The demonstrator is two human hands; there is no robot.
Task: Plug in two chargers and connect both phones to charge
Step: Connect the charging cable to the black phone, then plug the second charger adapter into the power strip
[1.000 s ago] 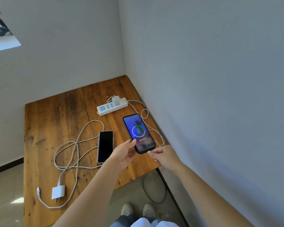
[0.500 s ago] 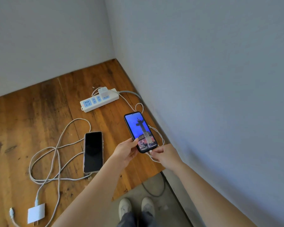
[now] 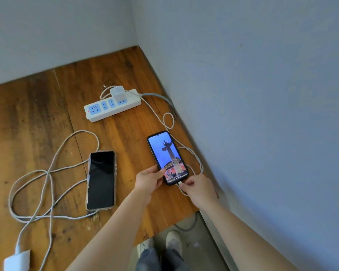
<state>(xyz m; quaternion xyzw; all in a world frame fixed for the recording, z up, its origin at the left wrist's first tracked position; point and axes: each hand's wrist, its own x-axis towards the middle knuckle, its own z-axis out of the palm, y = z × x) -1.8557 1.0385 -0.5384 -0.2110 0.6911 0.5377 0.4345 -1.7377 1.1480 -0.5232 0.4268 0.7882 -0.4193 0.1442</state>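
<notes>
A lit phone showing a wallpaper lies near the table's right edge. My left hand grips its lower left corner. My right hand pinches the white cable plug at its bottom end. That cable runs back to a white charger plugged into the power strip. A second phone with a dark screen lies flat to the left. A loose white cable coils beside it and leads to an unplugged charger at the bottom left.
The wooden table sits in a corner between two white walls. Its front edge ends just behind my hands, with my shoes and the floor below. A grey cord hangs under the table.
The lit phone's screen went from a green charging ring to a wallpaper. Both hands lowered it slightly toward the table. The view has shifted closer and leftward.
</notes>
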